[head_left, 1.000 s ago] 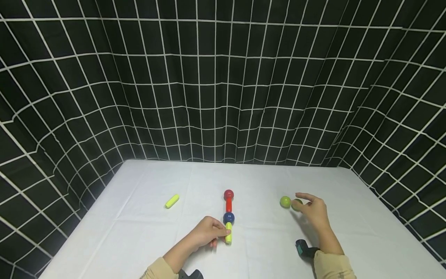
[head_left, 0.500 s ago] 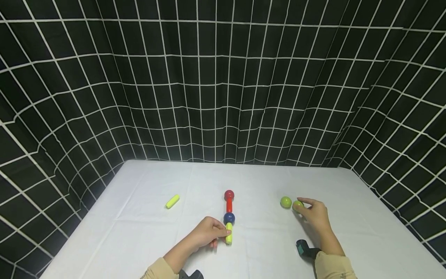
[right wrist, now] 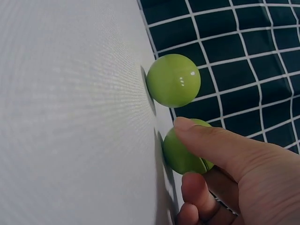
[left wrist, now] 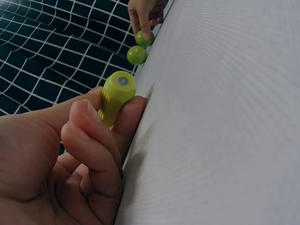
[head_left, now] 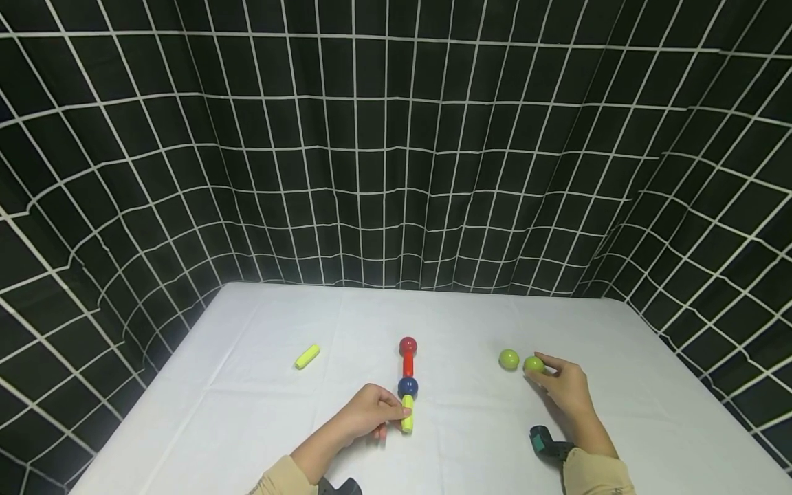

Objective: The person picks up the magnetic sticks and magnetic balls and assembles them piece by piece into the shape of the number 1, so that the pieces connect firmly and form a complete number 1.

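Note:
My left hand (head_left: 371,410) pinches a yellow rod (head_left: 407,423) between thumb and fingers. The rod's far end meets a blue ball (head_left: 408,386), from which a red rod (head_left: 408,364) runs to a red ball (head_left: 408,346), all in one line. A small grey disc shows in the yellow rod's near end in the left wrist view. Over on the right, my right hand (head_left: 568,390) holds a green ball (right wrist: 180,152) between thumb and fingers, low at the cloth. A second green ball (right wrist: 174,80) lies just left of it, a small gap apart.
Another yellow rod (head_left: 306,357) lies alone on the left of the white-covered table (head_left: 247,426). A black curtain with a white grid (head_left: 396,172) surrounds the back and sides. Dark devices are strapped at both wrists, the right one (head_left: 547,443) fully visible.
My right hand has drawn its green ball slightly right, widening the gap to the other green ball; its thumb covers less of it. The left hand stays put on the yellow rod.

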